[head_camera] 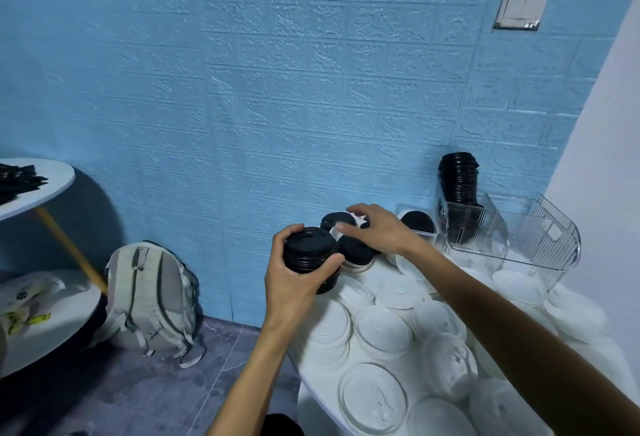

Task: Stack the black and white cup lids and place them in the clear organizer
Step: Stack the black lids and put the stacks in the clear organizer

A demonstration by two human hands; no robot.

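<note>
— Head view first: where are the lids?
— A short stack of black lids (pixel 307 251) sits at the far left edge of the white table (pixel 313 397), held by the left hand (pixel 294 279), thumb on its right side and fingers curled round its left.
— And the right hand (pixel 375 227)?
— It reaches just beyond that stack, fingers bent down over loose black lids (pixel 355 249) lying among white ones; whether it actually holds one I cannot tell.
— What crowds the stack?
— White lids (pixel 382 330) cover nearly all the table, near and right of both hands. One more black lid (pixel 417 221) lies to the right of the right hand.
— The container?
— The clear organizer (pixel 526 238) stands at the far right, well apart from the held stack. A tall stack of black lids (pixel 459 186) stands upright in its left compartment; its right part looks bare.
— Anything else?
— A grey backpack (pixel 152 297) leans on the blue wall (pixel 242 89) to the left, beside a round table (pixel 38 179).
</note>
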